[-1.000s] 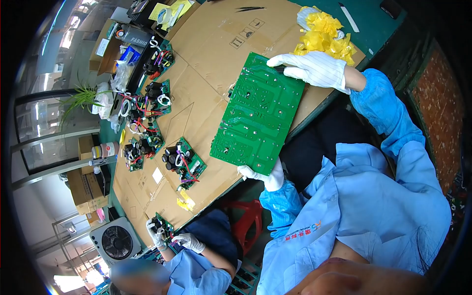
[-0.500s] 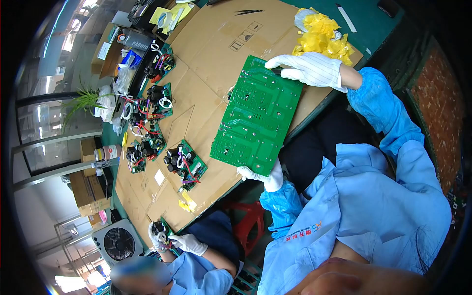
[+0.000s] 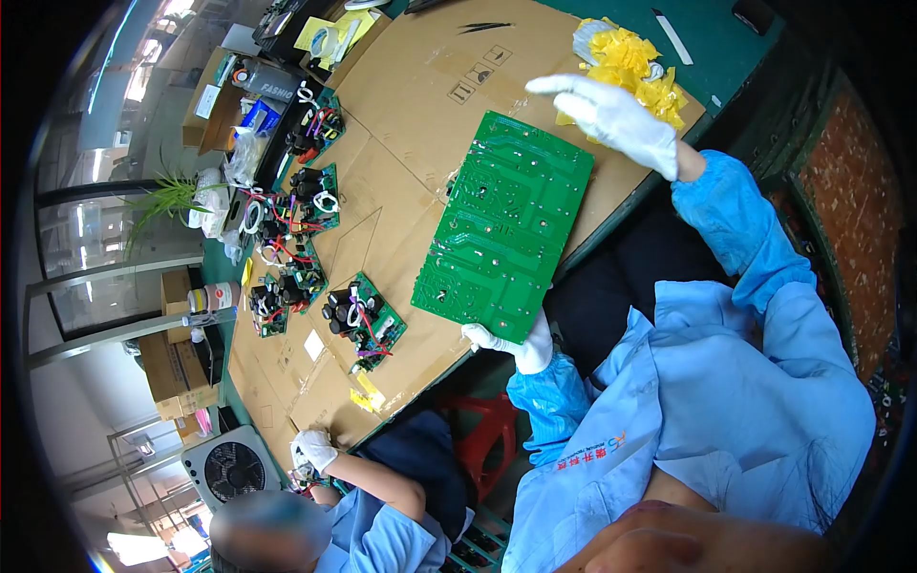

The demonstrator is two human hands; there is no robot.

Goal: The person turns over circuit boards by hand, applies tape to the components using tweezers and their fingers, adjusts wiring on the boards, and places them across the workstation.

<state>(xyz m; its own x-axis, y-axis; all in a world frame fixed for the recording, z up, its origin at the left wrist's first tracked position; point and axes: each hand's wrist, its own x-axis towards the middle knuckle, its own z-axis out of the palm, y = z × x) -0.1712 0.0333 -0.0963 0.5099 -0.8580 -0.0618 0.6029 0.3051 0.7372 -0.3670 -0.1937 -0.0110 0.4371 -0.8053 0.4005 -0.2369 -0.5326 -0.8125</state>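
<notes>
A large green circuit board (image 3: 506, 224) is held up above the cardboard-covered table, its solder side toward the camera. My left hand (image 3: 521, 346), in a white glove, grips the board's lower edge; some of its fingers are hidden beneath it. Above the board's upper right corner is my right hand (image 3: 611, 119), also gloved, with its fingers stretched out and nothing in them. Crumpled yellow material (image 3: 635, 67) lies just beyond that hand. Part of a component shows at the board's left edge.
Several boards with black parts and coloured wires, one here (image 3: 363, 320), lie on the cardboard (image 3: 411, 124). Tweezers (image 3: 485, 27) and a white-handled tool (image 3: 672, 36) lie farther off. A co-worker's gloved hand (image 3: 315, 449) is at the table's lower left, near a fan (image 3: 234, 468).
My right hand has let go of the board's upper edge and lifted away, its fingers straightening. My left hand still holds the board. The co-worker's hands have shifted.
</notes>
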